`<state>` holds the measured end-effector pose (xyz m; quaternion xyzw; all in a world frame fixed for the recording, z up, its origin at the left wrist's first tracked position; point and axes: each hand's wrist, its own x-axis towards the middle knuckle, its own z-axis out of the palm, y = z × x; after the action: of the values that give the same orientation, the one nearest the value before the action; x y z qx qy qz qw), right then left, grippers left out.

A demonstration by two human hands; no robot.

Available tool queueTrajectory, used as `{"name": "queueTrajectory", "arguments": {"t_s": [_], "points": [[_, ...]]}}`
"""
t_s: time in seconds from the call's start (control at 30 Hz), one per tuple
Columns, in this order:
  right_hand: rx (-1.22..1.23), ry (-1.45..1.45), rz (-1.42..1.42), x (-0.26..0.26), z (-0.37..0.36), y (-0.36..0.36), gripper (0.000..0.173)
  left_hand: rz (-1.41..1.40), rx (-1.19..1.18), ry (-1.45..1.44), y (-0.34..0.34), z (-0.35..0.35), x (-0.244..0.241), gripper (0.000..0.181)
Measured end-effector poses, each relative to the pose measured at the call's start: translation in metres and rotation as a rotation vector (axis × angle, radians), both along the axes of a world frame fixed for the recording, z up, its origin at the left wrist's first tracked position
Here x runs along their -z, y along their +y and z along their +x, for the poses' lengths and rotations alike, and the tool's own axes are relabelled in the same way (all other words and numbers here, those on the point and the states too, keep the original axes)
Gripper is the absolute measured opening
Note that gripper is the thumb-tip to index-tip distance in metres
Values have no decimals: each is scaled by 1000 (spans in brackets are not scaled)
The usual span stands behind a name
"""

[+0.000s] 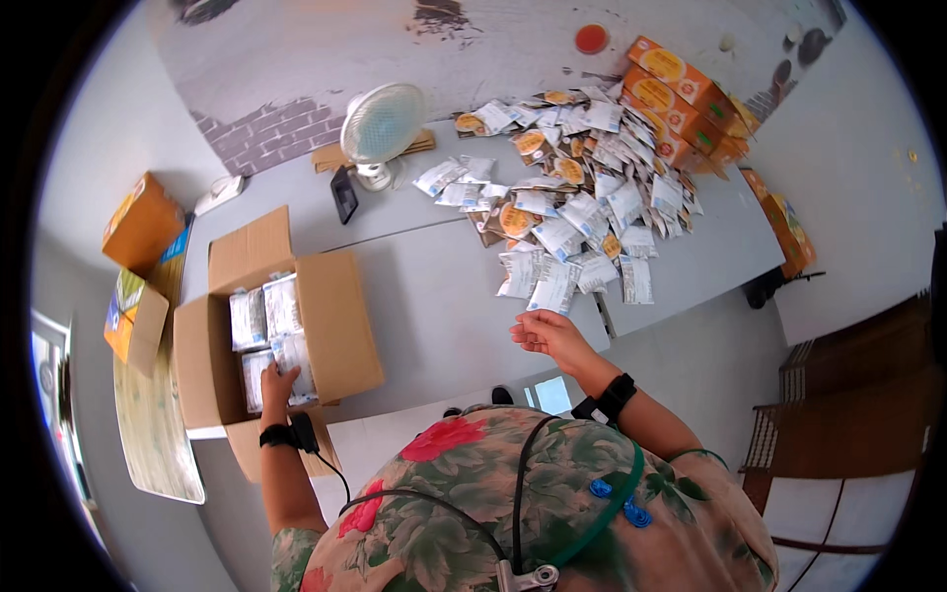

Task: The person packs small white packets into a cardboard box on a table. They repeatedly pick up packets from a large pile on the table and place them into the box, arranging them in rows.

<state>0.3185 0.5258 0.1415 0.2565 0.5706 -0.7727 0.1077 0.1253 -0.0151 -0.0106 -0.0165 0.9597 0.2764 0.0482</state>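
Observation:
My left hand [280,383] reaches into an open cardboard box [340,325] at the left and rests at the white packets [265,307] lined up inside. Its fingertips lie among the near packets, and whether they grip one cannot be told. My right hand [544,334] hovers at the table's near edge with its fingers loosely bent and nothing seen in it. Just beyond that hand lies a white printed sachet [555,283], part of a large loose heap of sachets [584,214], some showing brown and orange faces.
Orange cartons [677,96] are stacked behind the heap. A small fan [381,126] and a black framed device [344,195] stand at the back of the grey table [429,296]. More cartons [143,222] sit at the far left, above a wooden board [152,429].

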Motion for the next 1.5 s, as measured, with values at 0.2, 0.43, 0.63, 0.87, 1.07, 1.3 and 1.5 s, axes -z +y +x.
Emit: {"name": "queueTrajectory", "arguments": {"t_s": [0.2,0.43,0.63,0.87,1.07,1.3,1.5], "points": [[17,0,-25,11,2,24,26,-36,-35,15,13,12,-13,50],[57,12,-93,22,-14,62,26,-186,-114,230,38,32,-33,51],[195,87,-207,39,-60,122,22,4,-133,432,75,61,-58,41],[289,84,-274,52,-143,196,20,259,-186,306,154,107,-121,32],[322,11,-307,83,-215,239,25,468,-284,225,173,150,-131,26],[229,-132,-189,99,-261,250,31,467,-377,198,186,187,-135,27],[193,-24,-160,110,-274,252,18,407,-312,217,208,186,-144,26]]}}
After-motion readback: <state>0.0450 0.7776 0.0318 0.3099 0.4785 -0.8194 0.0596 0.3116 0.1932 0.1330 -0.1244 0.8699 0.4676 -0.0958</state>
